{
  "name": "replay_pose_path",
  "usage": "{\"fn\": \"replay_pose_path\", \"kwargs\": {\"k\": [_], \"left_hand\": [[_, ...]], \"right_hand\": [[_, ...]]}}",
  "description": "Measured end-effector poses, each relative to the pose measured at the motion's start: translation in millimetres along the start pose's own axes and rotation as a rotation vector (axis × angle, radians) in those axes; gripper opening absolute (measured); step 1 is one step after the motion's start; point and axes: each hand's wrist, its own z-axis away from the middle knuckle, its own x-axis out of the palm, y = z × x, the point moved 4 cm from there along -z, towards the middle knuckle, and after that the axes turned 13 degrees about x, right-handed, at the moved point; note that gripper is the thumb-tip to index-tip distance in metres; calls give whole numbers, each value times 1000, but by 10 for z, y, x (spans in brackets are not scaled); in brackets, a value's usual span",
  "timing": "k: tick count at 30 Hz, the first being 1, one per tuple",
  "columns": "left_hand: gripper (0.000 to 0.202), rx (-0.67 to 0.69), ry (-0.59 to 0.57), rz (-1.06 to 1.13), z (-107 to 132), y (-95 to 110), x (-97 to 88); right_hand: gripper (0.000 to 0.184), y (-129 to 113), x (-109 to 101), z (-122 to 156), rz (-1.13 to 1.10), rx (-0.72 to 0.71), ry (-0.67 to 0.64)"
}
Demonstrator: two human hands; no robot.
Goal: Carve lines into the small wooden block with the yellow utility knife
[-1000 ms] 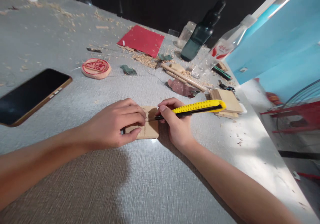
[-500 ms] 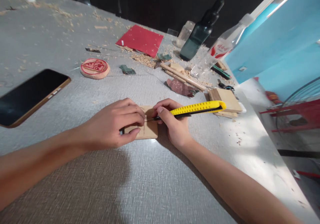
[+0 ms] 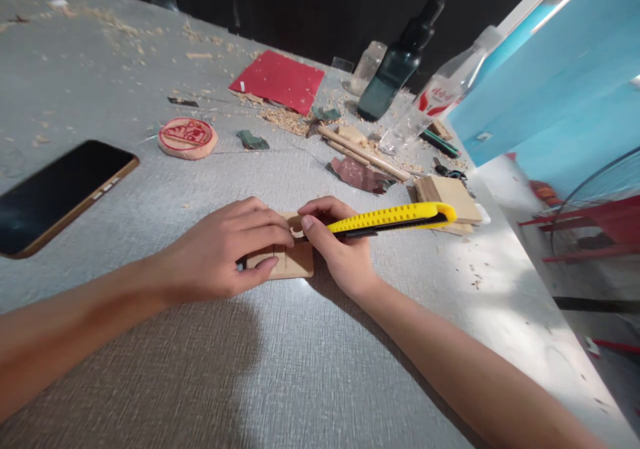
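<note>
A small flat piece of wood [image 3: 299, 263], with dark lines across its face, lies on the grey table. My left hand [image 3: 220, 245] grips its left part, thumb at the near side and fingers over the top. In my right hand [image 3: 343, 249] is a yellow and black utility knife [image 3: 395, 218], held low, its handle pointing right. The blade end meets the wood right beside my left fingertips; the blade's tip is hidden by the fingers.
Left lies a phone [image 3: 65, 192]; beyond it, a round wooden disc [image 3: 187, 138] with red carving. Farther back are red paper [image 3: 280, 81], wood shavings, sticks [image 3: 365, 154], a dark dropper bottle [image 3: 387, 82] and a clear plastic bottle [image 3: 435, 99]. Wooden blocks [image 3: 450, 199] sit at the right.
My right hand and the knife have shifted slightly left along the wood, closer to my left fingers. My left hand stays in place on the wood.
</note>
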Motion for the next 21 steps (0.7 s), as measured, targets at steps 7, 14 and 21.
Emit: {"fn": "replay_pose_path", "kwargs": {"k": [7,14,21], "left_hand": [[28,55,38,-25,-6,24,-10],[33,75,51,-60,3,28,1],[30,106,72,-77,9,33,-3]], "right_hand": [[15,6,-3,-19,28,-47,21],[38,48,-3,-56,-61,13,-18],[35,71,-81,-37,-342,58,106]]}}
